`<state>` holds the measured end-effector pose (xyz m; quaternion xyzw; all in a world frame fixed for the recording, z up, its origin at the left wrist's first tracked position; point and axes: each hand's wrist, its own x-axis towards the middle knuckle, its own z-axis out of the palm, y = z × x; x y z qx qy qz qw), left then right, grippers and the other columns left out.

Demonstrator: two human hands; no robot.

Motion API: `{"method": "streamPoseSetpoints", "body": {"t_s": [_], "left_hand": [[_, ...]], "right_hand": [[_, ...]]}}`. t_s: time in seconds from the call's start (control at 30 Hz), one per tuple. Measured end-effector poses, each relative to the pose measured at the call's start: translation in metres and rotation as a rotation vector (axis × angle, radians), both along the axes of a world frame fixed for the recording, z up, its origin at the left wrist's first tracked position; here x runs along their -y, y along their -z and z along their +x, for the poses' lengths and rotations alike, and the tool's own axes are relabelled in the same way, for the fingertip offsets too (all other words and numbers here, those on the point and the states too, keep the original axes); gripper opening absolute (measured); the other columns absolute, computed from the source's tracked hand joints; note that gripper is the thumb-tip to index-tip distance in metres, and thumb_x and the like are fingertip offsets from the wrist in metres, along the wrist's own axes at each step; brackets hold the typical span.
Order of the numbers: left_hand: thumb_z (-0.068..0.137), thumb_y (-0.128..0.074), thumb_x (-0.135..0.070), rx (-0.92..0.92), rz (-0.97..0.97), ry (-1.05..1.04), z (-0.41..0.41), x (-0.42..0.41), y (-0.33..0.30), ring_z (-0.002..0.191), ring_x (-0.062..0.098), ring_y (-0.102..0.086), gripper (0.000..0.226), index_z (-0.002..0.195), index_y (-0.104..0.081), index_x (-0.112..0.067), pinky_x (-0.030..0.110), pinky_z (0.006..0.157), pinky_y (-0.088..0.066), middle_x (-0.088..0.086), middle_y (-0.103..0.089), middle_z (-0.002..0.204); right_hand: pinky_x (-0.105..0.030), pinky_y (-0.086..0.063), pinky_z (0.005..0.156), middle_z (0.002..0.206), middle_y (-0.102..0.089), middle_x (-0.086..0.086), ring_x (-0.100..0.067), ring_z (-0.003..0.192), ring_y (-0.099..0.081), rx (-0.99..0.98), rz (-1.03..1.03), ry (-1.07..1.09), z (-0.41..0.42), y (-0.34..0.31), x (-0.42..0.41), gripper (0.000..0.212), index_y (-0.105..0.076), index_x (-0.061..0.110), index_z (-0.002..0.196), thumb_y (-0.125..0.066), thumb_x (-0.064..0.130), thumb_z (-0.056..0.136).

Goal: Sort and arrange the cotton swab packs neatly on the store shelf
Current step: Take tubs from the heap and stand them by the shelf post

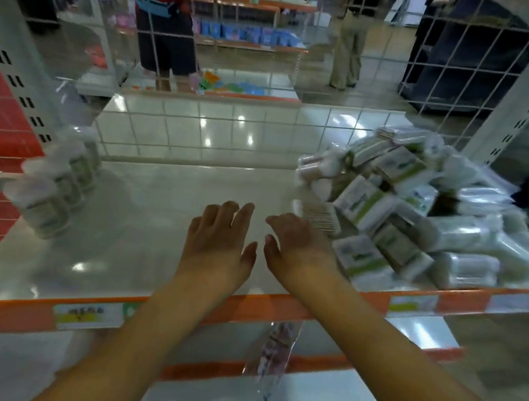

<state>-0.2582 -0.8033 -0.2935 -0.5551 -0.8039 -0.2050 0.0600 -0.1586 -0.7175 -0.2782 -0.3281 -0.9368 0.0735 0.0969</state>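
Note:
A jumbled heap of cotton swab packs (pixel 405 201), white with green labels, covers the right part of the shelf (pixel 136 214). A short upright row of swab packs (pixel 57 185) stands along the shelf's left side, blurred. My left hand (pixel 218 245) and my right hand (pixel 297 247) hover side by side over the bare middle of the shelf, fingers straight, holding nothing. My right hand is just left of the heap, close to a flat pack (pixel 319 214) at its edge; whether it touches that pack is unclear.
The shelf has an orange front lip (pixel 238 310) with price labels and a wire grid back (pixel 233 126). A clear plastic bag (pixel 274 351) hangs below the lip over a lower shelf. People stand in the aisle beyond the grid. A red panel is at the left.

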Motion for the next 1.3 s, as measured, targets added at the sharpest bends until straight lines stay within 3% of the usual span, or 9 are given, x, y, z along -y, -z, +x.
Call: {"method": "streamPoseSetpoints", "body": {"t_s": [0.1,0.27,0.33,0.43,0.5,0.67,0.87,1.07,1.3], "left_hand": [[0.082,-0.065,-0.024,-0.034,-0.022,-0.001,0.019,-0.018,0.004,0.119,0.034,-0.042,0.059,0.135,-0.043,-0.007,0.043,0.095,-0.036,0.014,-0.048,0.129],[0.059,-0.083,-0.016,-0.079,0.042,0.045,0.050,-0.050,0.011,0.091,0.039,-0.060,0.061,0.112,-0.059,-0.001,0.045,0.071,-0.049,0.017,-0.061,0.103],[0.062,-0.079,-0.018,-0.074,0.071,0.058,0.063,-0.062,0.012,0.090,0.038,-0.059,0.056,0.111,-0.059,-0.001,0.044,0.070,-0.049,0.016,-0.061,0.102],[0.070,-0.053,-0.031,-0.075,0.096,0.076,0.082,-0.080,0.012,0.094,0.032,-0.054,0.048,0.111,-0.056,-0.006,0.040,0.070,-0.050,0.013,-0.062,0.104],[0.067,-0.045,-0.033,-0.060,0.109,0.106,0.093,-0.093,0.013,0.096,0.026,-0.047,0.050,0.111,-0.053,-0.011,0.038,0.070,-0.050,0.011,-0.062,0.105],[0.072,-0.039,-0.033,-0.022,0.028,0.211,0.121,-0.126,0.005,0.090,0.033,-0.060,0.045,0.108,-0.057,-0.012,0.041,0.070,-0.051,0.010,-0.061,0.100],[0.089,-0.048,-0.026,-0.040,-0.048,0.328,0.155,-0.169,-0.014,0.122,0.023,-0.036,0.043,0.131,-0.043,-0.018,0.033,0.091,-0.028,0.002,-0.042,0.132],[0.091,-0.048,-0.030,-0.034,-0.067,0.441,0.177,-0.206,-0.023,0.119,0.026,-0.042,0.042,0.131,-0.043,-0.017,0.037,0.090,-0.037,0.005,-0.047,0.128],[0.088,-0.053,-0.042,-0.068,-0.211,0.399,0.186,-0.224,-0.021,0.126,0.027,-0.037,0.065,0.139,-0.026,-0.013,0.038,0.092,-0.037,0.008,-0.042,0.137]], "right_hand": [[-0.033,-0.041,0.094,0.132,-0.049,-0.005,-0.022,0.121,-0.044,0.007,0.018,0.006,0.021,0.003,-0.018,0.036,-0.045,0.016,0.130,-0.035,0.028,0.098],[-0.032,-0.040,0.090,0.125,-0.055,-0.006,-0.023,0.114,-0.049,-0.038,0.115,-0.018,0.056,0.015,-0.048,0.034,-0.053,0.013,0.123,-0.036,0.025,0.095],[-0.035,-0.048,0.077,0.107,-0.064,-0.009,-0.028,0.098,-0.059,-0.094,0.153,-0.033,0.068,0.016,-0.058,0.035,-0.063,0.008,0.107,-0.037,0.022,0.089],[-0.036,-0.052,0.054,0.080,-0.068,-0.012,-0.032,0.068,-0.064,-0.255,0.193,-0.042,0.090,0.021,-0.078,0.040,-0.069,0.003,0.087,-0.035,0.022,0.076],[-0.038,-0.053,0.055,0.079,-0.067,-0.013,-0.032,0.067,-0.063,-0.276,0.211,-0.047,0.104,0.019,-0.093,0.039,-0.069,0.002,0.088,-0.038,0.021,0.076],[-0.035,-0.053,0.053,0.077,-0.067,-0.014,-0.032,0.067,-0.063,-0.344,0.273,-0.003,0.140,0.007,-0.129,0.033,-0.070,0.002,0.084,-0.042,0.019,0.080],[-0.038,-0.053,0.048,0.071,-0.066,-0.013,-0.032,0.062,-0.063,-0.368,0.322,0.099,0.178,-0.001,-0.157,0.034,-0.068,0.002,0.078,-0.041,0.022,0.077],[-0.039,-0.054,0.052,0.076,-0.067,-0.013,-0.033,0.067,-0.063,-0.344,0.293,0.195,0.208,-0.001,-0.171,0.024,-0.068,0.003,0.083,-0.048,0.014,0.076],[-0.042,-0.054,0.054,0.082,-0.068,-0.014,-0.036,0.070,-0.063,-0.357,0.287,0.252,0.226,0.008,-0.174,0.025,-0.069,0.003,0.090,-0.054,0.010,0.071]]}}
